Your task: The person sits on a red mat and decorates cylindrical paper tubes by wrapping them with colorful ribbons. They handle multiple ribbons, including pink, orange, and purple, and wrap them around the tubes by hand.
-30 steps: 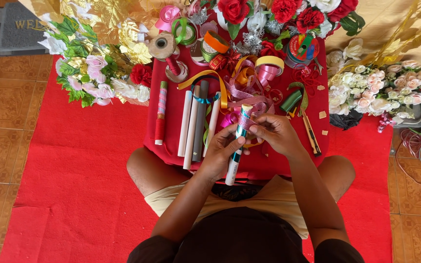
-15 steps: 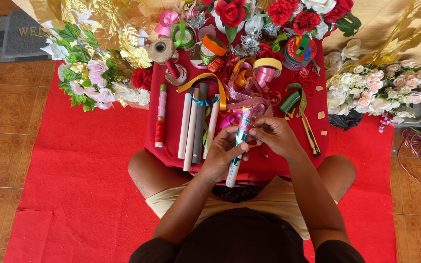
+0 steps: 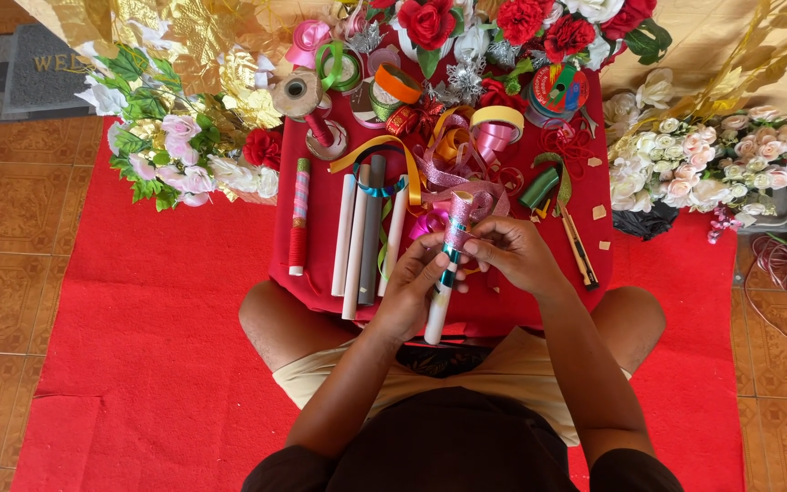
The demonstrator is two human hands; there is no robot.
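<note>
On the red cloth (image 3: 166, 301) spread over brown floor tiles (image 3: 11, 301), a person sat with a red-draped board (image 3: 321, 273) across the knees, bare white tubes (image 3: 357, 237) at its nine o'clock side and ribbon spools (image 3: 393, 87) at twelve. A white tube (image 3: 437, 305), its upper part wrapped in pink glitter ribbon, ran from twelve to six o'clock between both hands. The left hand (image 3: 409, 296) was wrapped around its middle, while the right hand (image 3: 512, 255), at three o'clock, pinched the ribbon near the top.
</note>
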